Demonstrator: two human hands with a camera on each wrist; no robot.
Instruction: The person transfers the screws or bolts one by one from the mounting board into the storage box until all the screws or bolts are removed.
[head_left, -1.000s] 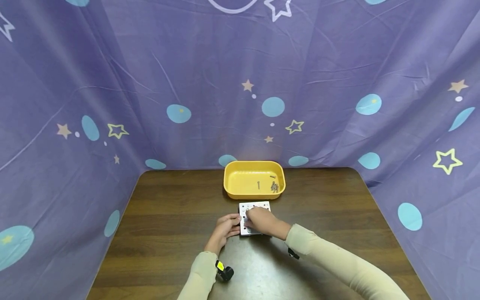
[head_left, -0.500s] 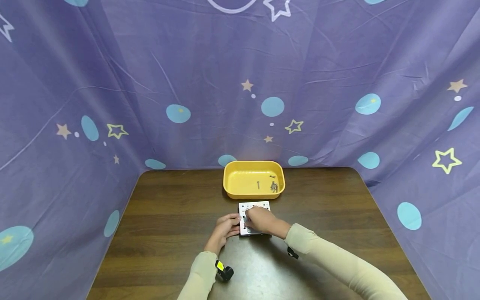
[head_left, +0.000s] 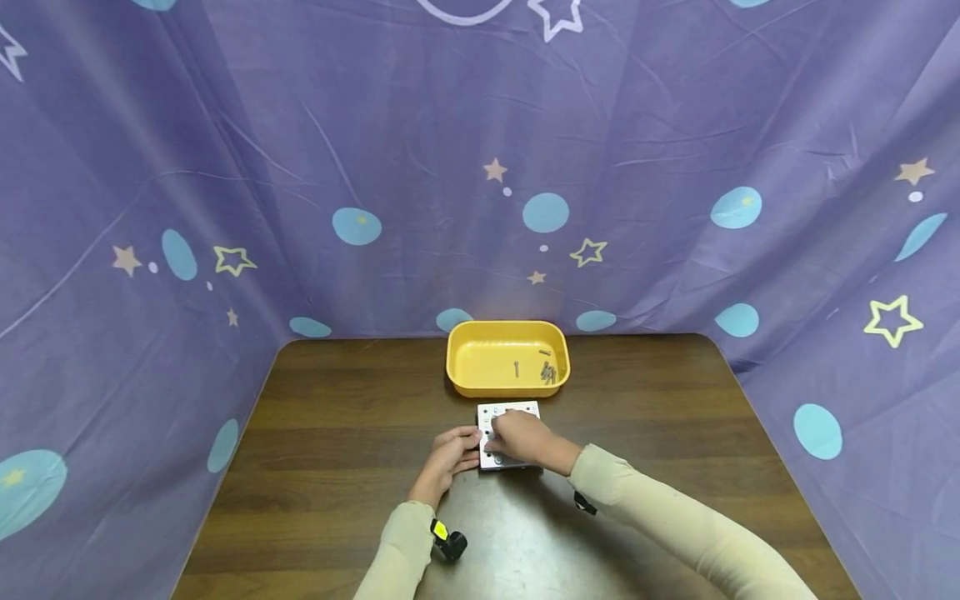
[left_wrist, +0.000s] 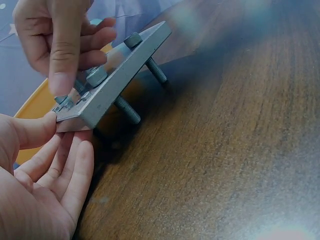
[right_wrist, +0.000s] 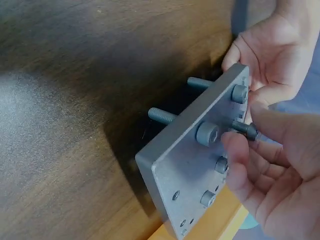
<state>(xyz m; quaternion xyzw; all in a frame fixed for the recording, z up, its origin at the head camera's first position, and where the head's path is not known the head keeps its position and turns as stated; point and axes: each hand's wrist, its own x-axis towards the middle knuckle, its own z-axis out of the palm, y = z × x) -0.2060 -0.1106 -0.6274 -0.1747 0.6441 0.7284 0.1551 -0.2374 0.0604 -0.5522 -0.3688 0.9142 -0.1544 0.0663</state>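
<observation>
A flat metal plate (head_left: 491, 461) with rows of holes is held level above the table. My left hand (head_left: 450, 454) grips its left edge, thumb on top and fingers beneath, as the left wrist view (left_wrist: 47, 175) shows. Over the plate's middle is my right hand (head_left: 525, 437), its thumb and index finger pinching a socket head bolt (right_wrist: 245, 129) that stands partly out of its hole. Several other bolts sit with their heads near the top face, among them a larger bolt (right_wrist: 207, 133). Threaded shanks (left_wrist: 127, 110) stick out below the plate.
A yellow tray (head_left: 468, 388) stands behind the plate, with several loose bolts (head_left: 548, 372) mostly at its right end. The brown wooden table (head_left: 337, 417) ends at a purple patterned curtain (head_left: 420, 275) at the back and sides.
My right thumb has shifted slightly to the left over the plate. The left hand, plate and tray stay where they were.
</observation>
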